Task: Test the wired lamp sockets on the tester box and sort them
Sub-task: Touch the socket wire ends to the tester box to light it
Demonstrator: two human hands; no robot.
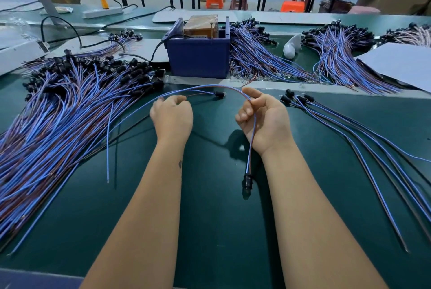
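My right hand pinches the blue and red wires of a lamp socket, whose black socket hangs below my wrist above the green table. The same wires arch left to my left hand, which grips them with curled fingers. A second black socket on a thin wire lies between my hands. The tester box, a dark blue bin holding a brown block, stands behind my hands.
A big heap of wired sockets covers the table's left side. A small row of wired sockets lies to the right. More bundles lie beside the tester box. White sheets sit at the far right.
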